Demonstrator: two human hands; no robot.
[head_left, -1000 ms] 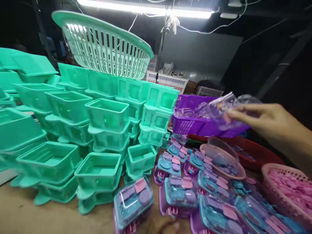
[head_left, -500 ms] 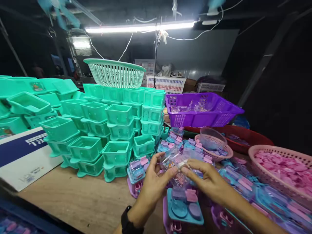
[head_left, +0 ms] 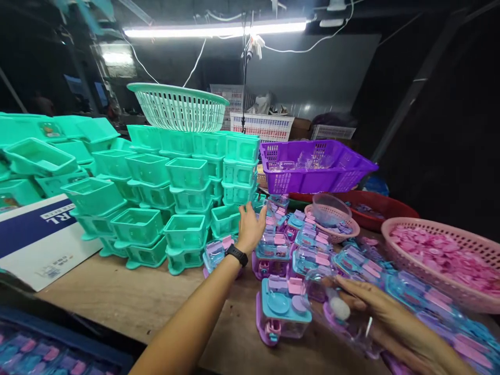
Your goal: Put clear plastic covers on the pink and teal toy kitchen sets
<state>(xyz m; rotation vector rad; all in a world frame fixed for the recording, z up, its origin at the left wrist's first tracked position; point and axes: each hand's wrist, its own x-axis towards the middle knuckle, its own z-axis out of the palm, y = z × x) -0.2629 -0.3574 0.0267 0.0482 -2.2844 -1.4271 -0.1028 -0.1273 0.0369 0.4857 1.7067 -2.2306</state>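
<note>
My left hand [head_left: 252, 226], with a black band on its wrist, reaches forward beside the teal bins, its fingers apart, near the rows of small toy sets [head_left: 273, 245]. At the lower right my right hand [head_left: 363, 302] is wrapped round a clear plastic piece [head_left: 332, 307], blurred by motion. Between my arms a toy set with a blue top and pink and purple parts [head_left: 279, 307] stands upright on the wooden table [head_left: 172, 317].
Stacked teal bins [head_left: 187, 234] fill the left, with a green basket [head_left: 179, 107] on top. A purple crate [head_left: 312, 166] stands behind. Pink baskets [head_left: 441, 260] and a red basin [head_left: 375, 208] lie right. A white box [head_left: 47, 245] sits left.
My left hand has let go of the clear plastic and moved forward. My right hand has moved down and right with the clear plastic. The camera view has shifted slightly.
</note>
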